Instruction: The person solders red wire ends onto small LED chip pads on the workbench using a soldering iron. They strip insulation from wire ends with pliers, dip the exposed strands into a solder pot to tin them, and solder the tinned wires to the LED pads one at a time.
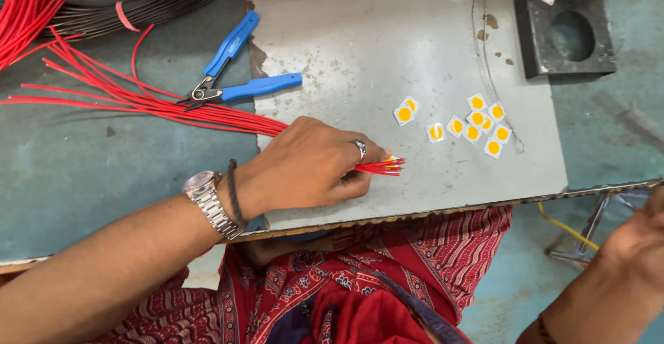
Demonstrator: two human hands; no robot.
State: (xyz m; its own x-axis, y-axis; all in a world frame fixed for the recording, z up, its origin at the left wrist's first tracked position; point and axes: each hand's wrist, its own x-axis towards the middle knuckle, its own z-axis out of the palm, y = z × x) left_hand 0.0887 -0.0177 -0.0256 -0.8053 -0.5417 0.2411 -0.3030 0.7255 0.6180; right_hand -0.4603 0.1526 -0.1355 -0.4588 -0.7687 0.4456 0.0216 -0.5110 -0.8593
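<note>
L hand (304, 168) fingers clamped on red wire bundle (207, 112) – long axis runs upper-left to tips at right; R hand (633, 247) well apart, grip can't tell.

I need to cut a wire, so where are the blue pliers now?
In the head view the blue pliers lie at upper left, on the grey board's left edge, their jaws on the red wires, above the left hand.

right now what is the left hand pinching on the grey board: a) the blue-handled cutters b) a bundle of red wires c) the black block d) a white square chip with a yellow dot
b: the left hand grips the bundle of red wires, ends poking past the fingertips; the blue-handled cutters lie untouched.
</note>
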